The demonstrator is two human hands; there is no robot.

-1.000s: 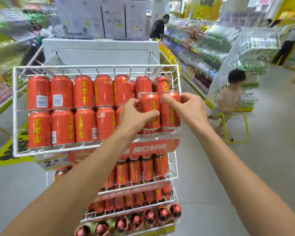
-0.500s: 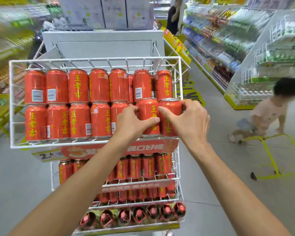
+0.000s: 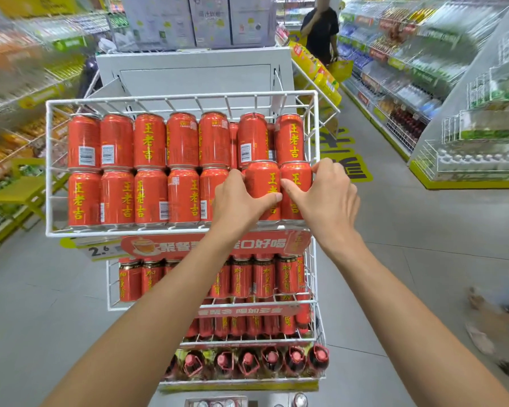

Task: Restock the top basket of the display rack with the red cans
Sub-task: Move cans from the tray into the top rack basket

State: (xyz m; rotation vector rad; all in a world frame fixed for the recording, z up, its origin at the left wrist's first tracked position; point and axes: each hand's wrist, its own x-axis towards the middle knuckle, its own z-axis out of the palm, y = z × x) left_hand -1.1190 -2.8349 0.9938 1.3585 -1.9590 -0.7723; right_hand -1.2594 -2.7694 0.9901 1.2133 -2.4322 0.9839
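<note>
left hand [image 3: 241, 201] grasps one red can [image 3: 262, 183], right hand [image 3: 323, 192] grasps its neighbour [image 3: 296, 179] in the top basket [image 3: 49, 171]; smooth, rigid, probably heavy, best held around the middle.

In the top basket's [image 3: 47, 171] front-right corner, left grip [image 3: 241, 201] holds one red can [image 3: 262, 180], right grip [image 3: 325, 198] the adjacent can [image 3: 296, 177]; cans touch.

The top basket [image 3: 49, 171] shows sixteen red cans [image 3: 150, 141]: seven in front, seven behind, and two more partly hidden in the back row. Two hands, the left hand [image 3: 238, 201] and the right hand [image 3: 323, 198], each grip one front can. Six red-capped bottles [image 3: 272, 359] line the lowest tier.
</note>
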